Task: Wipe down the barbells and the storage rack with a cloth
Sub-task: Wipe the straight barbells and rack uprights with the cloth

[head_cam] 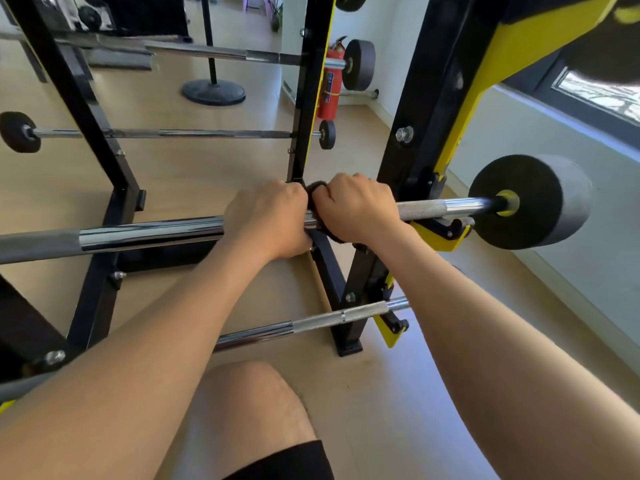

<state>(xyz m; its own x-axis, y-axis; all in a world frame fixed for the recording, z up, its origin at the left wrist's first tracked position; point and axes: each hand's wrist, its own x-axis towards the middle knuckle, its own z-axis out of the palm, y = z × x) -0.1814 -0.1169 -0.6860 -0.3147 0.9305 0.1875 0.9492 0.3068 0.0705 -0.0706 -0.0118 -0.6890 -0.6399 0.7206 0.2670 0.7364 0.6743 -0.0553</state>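
Storage rack (422,133) | left hand (266,220) clenched on barbell (149,233), apparently steadying it | right hand (356,209), fingers grasping cloth (317,188) round bar

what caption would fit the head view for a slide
Left hand grips a racked barbell while the right hand holds a dark cloth round it.
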